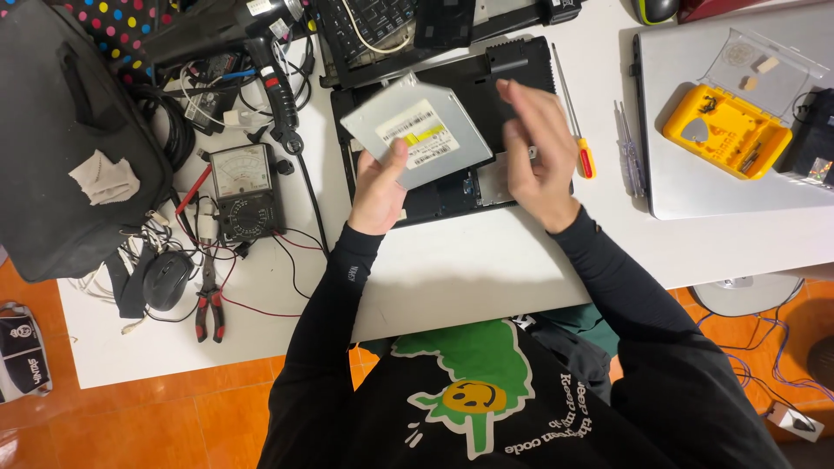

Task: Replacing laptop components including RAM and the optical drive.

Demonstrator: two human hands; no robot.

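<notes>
Head view. The white rectangular work table (486,260) filled the frame, its near edge running at six o'clock before the person's dark sleeves. At nine o'clock a large black fabric bag (69,148) overhung the table's left edge. At three o'clock lay a closed silver laptop (695,187), bearing an open yellow plastic tool case (725,130) with a clear lid. At twelve o'clock, an opened black laptop base (452,187) lay under both hands, with a second black keyboard unit (373,26) beyond it.

Held above the black base, just left of centre and tilted, was the flat silver metal optical drive (421,130) with a white and yellow label. The left hand (378,187) grasped its lower corner, thumb pressed on the upper face. The right hand (539,152) hovered just to the drive's right, released, fingers spread, holding nothing; whether its fingertips touched the drive's edge could not be told.

Obstacles: a black analogue multimeter (246,191) with red and black leads at nine o'clock of the left hand; below it, red-handled pliers (210,304) and a black computer mouse (167,278). Two slim screwdrivers, one with a red and yellow handle (584,156) and one clear-handled (632,161), lay just right of the right hand. Bare table stretched between the black base and the near edge.
</notes>
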